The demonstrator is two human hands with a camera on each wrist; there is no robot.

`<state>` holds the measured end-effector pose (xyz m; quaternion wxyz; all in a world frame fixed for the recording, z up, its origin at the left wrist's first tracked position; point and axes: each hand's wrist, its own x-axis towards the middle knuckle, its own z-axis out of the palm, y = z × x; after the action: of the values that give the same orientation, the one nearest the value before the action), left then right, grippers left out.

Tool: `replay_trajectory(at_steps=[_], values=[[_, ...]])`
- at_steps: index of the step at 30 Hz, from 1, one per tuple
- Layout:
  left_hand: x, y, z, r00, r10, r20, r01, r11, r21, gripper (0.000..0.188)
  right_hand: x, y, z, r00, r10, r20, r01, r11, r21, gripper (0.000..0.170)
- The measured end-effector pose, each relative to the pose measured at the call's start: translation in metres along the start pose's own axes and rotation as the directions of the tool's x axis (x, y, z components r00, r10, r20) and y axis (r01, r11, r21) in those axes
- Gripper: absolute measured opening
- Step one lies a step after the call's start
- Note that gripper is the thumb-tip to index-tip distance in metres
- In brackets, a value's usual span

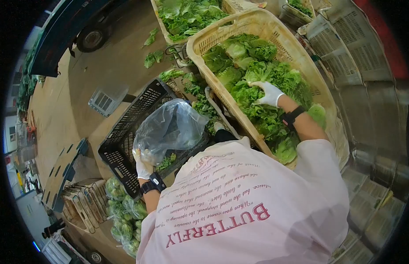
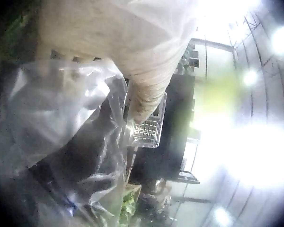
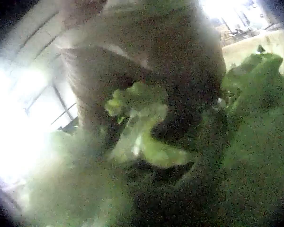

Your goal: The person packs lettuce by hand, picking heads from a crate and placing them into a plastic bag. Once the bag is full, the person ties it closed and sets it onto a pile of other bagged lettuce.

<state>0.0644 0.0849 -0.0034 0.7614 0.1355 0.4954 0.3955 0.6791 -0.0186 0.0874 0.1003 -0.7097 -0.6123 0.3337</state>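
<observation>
Head: hands on bag, lettuce

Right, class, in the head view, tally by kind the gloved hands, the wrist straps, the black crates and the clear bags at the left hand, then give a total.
Gloved: 2, left hand, right hand
Worn on wrists: 2, left strap, right strap
Black crate: 1
Clear bag: 1
Total: 6

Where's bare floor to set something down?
Bare floor lies between the upper-left wheel and the loose lettuce leaves. Crowded: the cream crate, lettuce heaped around the right hand, and the black crate, where the plastic bag spreads.
</observation>
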Motion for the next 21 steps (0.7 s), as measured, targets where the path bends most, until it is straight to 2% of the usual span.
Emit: replay_trajectory(at_steps=[1, 2, 3, 4, 6, 8, 10, 12, 14, 15, 16, 17, 19, 20, 21], values=[[-0.004, -0.004, 0.003, 0.995, 0.065, -0.078, -0.061, 0.996, 0.060, 0.051, 0.001, 0.005, -0.004, 1.000, -0.023, -0.010, 0.024, 0.995, 0.099, 0.072], [-0.013, -0.007, 0.010, 0.994, 0.071, -0.086, -0.066, 0.996, 0.054, 0.051, 0.002, 0.002, -0.010, 0.999, -0.044, -0.021, 0.047, 0.979, 0.197, 0.069], [-0.021, -0.009, 0.016, 0.986, 0.150, -0.073, -0.140, 0.982, 0.130, 0.056, 0.001, -0.001, -0.018, 0.997, 0.060, 0.042, -0.068, 0.970, 0.234, 0.065], [-0.026, -0.011, 0.019, 0.972, 0.227, -0.054, -0.212, 0.956, 0.204, 0.061, 0.002, 0.005, -0.018, 0.997, 0.052, 0.049, -0.062, 0.971, 0.230, 0.065], [-0.026, -0.017, 0.011, 0.973, 0.228, -0.039, -0.218, 0.960, 0.175, 0.064, 0.002, 0.026, -0.018, 0.997, 0.057, 0.055, -0.074, 0.919, 0.387, 0.064], [-0.033, -0.019, 0.009, 0.981, 0.116, -0.157, -0.099, 0.988, 0.115, 0.069, 0.003, 0.016, -0.023, 0.993, 0.085, 0.081, -0.110, 0.915, 0.389, 0.065], [-0.040, -0.017, 0.019, 0.981, 0.110, -0.157, -0.094, 0.990, 0.107, 0.072, -0.006, -0.004, -0.033, 0.997, 0.063, 0.043, -0.073, 0.955, 0.286, 0.066], [-0.049, -0.016, 0.034, 0.982, 0.099, -0.158, -0.083, 0.991, 0.103, 0.076, -0.013, -0.022, -0.042, 0.999, 0.042, 0.016, -0.045, 0.964, 0.261, 0.065], [-0.054, -0.019, 0.043, 0.964, 0.149, -0.221, -0.117, 0.982, 0.149, 0.076, -0.020, -0.035, -0.054, 0.994, 0.026, -0.103, -0.011, 0.990, 0.138, 0.064], [-0.053, -0.022, 0.044, 0.962, 0.148, -0.227, -0.117, 0.982, 0.146, 0.076, -0.023, -0.035, -0.060, 0.989, -0.014, -0.148, 0.049, 0.971, 0.236, 0.064], [-0.050, -0.027, 0.044, 0.939, 0.185, -0.290, -0.141, 0.976, 0.164, 0.073, -0.024, -0.030, -0.064, 0.992, 0.055, -0.111, -0.009, 0.926, 0.378, 0.063], [-0.048, -0.032, 0.042, 0.911, 0.220, -0.348, -0.164, 0.969, 0.183, 0.071, -0.023, -0.014, -0.065, 0.995, 0.076, -0.062, -0.040, 0.896, 0.443, 0.065], [-0.035, -0.042, 0.021, 0.926, 0.175, -0.334, -0.122, 0.977, 0.173, 0.067, -0.015, 0.026, -0.055, 0.996, 0.090, -0.013, -0.072, 0.867, 0.494, 0.067], [-0.032, -0.045, 0.011, 0.937, 0.130, -0.323, -0.078, 0.982, 0.171, 0.062, -0.011, 0.049, -0.043, 0.944, 0.329, -0.016, -0.254, 0.758, 0.601, 0.069], [-0.032, -0.046, 0.004, 0.936, 0.125, -0.330, -0.074, 0.984, 0.163, 0.062, -0.008, 0.069, -0.034, 0.835, 0.549, 0.015, -0.404, 0.594, 0.696, 0.072]])
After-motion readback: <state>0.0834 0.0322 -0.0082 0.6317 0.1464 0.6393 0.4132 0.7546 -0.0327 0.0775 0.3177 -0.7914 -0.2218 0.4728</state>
